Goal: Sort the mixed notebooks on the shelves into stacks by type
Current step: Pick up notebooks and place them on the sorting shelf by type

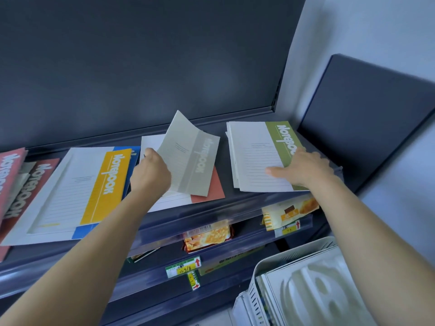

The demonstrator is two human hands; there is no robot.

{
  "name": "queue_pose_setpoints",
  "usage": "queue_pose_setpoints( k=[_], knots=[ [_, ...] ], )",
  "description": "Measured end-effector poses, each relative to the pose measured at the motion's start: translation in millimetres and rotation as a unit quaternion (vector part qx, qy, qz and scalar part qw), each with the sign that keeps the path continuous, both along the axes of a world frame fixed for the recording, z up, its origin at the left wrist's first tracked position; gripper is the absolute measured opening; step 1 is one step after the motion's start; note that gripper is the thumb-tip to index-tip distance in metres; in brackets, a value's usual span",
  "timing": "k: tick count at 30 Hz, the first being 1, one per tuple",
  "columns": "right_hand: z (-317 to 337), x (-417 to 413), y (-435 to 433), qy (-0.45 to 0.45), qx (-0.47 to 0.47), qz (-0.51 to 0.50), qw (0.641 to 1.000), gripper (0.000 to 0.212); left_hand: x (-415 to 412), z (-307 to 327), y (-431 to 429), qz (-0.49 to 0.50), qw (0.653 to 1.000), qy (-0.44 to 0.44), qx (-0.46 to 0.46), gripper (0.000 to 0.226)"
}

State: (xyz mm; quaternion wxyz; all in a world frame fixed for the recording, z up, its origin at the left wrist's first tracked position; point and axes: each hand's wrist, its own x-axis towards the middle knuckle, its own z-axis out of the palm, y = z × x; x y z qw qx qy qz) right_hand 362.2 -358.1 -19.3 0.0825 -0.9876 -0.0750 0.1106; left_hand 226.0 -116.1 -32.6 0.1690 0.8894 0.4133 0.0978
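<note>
Everything here sits around the dark grey shelf (211,205), whose front lip carries a clear plastic rail. At its middle, the left hand (150,171) grips a grey-banded notebook (188,156) by its near-left corner, lifted and tilted off the shelf, its thin cover bending. Beneath it lies a white notebook with a red-orange band (207,189), flat on the shelf. Toward the shelf's right end, the right hand (303,168) lies spread, palm down, pressing on the green-banded notebook (261,156) that tops a small, slightly fanned stack close to the side panel. A bare strip of shelf separates this stack from the middle pile. Toward the left end, a yellow-banded notebook (77,187) rests over a blue-edged one, and dark red notebooks (21,184) overlap at the far left edge. The covers look smooth, matte, lined paper. Below the shelf, snack packets (207,238) lie behind price tags (183,267), and a white slatted basket (282,290) stands at lower right.
</note>
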Motion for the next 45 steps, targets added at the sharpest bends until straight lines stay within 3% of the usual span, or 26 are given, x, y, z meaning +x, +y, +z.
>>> queue_pose_setpoints(
  k=[3, 5, 11, 13, 17, 26, 28, 33, 37, 40, 45],
  knots=[
    [0.5, 7.5, 0.0, 0.007, -0.004, -0.016, 1.0, 0.118, -3.3, 9.9, -0.2, 0.011, 0.999, -0.045, -0.014, 0.022],
    [4.2, 9.9, -1.0, -0.003, 0.012, -0.047, 0.999, 0.111, -4.8, 19.3, -3.0, 0.01, 0.997, -0.07, -0.017, 0.015],
    [6.8, 18.1, -5.1, -0.012, 0.09, -0.064, 0.994, 0.055, -7.6, 41.1, -13.7, -0.016, 0.985, -0.168, -0.031, 0.01],
    [6.6, 15.4, -4.7, -0.04, 0.125, -0.076, 0.988, 0.039, -6.2, 43.6, -18.2, -0.022, 0.984, -0.175, -0.03, 0.011],
    [10.5, 0.7, -1.3, -0.1, 0.126, -0.088, 0.983, 0.037, -5.2, 45.8, -29.0, -0.042, 0.983, -0.172, -0.044, 0.01],
    [15.9, -12.7, -9.7, -0.122, 0.151, -0.097, 0.976, 0.01, -12.2, 58.0, -35.5, -0.073, 0.981, -0.173, -0.047, 0.01],
    [12.1, -11.9, -14.3, -0.11, 0.141, -0.099, 0.979, 0.014, -12.7, 59.9, -36.0, -0.079, 0.981, -0.172, -0.052, 0.01],
    [10.6, -16.0, -21.5, -0.037, 0.101, -0.097, 0.989, 0.053, -12.1, 58.5, -35.4, -0.088, 0.981, -0.162, -0.054, 0.013],
    [15.3, -15.7, -18.5, -0.015, 0.072, -0.091, 0.993, 0.066, -13.7, 58.7, -38.1, -0.092, 0.981, -0.158, -0.059, 0.013],
    [17.7, -19.1, -21.2, 0.024, 0.089, -0.1, 0.991, 0.06, -15.8, 61.2, -40.6, -0.095, 0.98, -0.161, -0.063, 0.014],
    [13.9, -25.2, -26.2, 0.032, 0.146, -0.153, 0.977, 0.027, -19.6, 65.7, -44.2, -0.114, 0.976, -0.172, -0.066, 0.014]
  ],
)
